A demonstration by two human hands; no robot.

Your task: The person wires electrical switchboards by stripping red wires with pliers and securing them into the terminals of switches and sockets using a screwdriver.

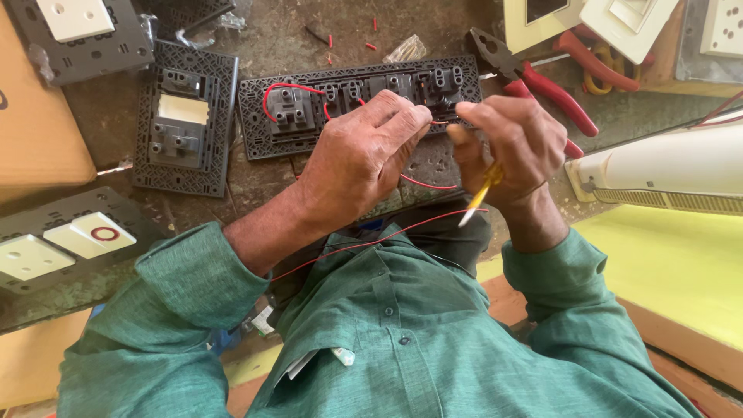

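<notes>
Holding: your left hand point(364, 159) pinches a thin red wire point(422, 184) with its fingertips pressed together, near the middle of the frame.
Right hand: your right hand point(515, 147) is curled shut around a yellow screwdriver point(481, 195), and its pointing finger reaches toward the left hand's fingertips.
Screwdriver: the yellow handle sticks out below your right hand, tilted down and to the left.
Red wire: it runs from the pinch, curves under your left hand, and goes down across your green shirt point(402, 340).
Long black plate point(259, 104): it lies on the table point(271, 39) just above your hands, top middle of the frame, with black switch parts set in a row and a red wire loop on its left part.
Small black plate point(184, 116): it lies to the left of the long one, apart from your hands.
Pliers point(542, 81): red handles, upper right of the frame, just beside your right hand.
White switches point(66, 244): they sit at the left edge, well apart from your hands.
White thing point(665, 166): long and pale, at the right edge.
</notes>
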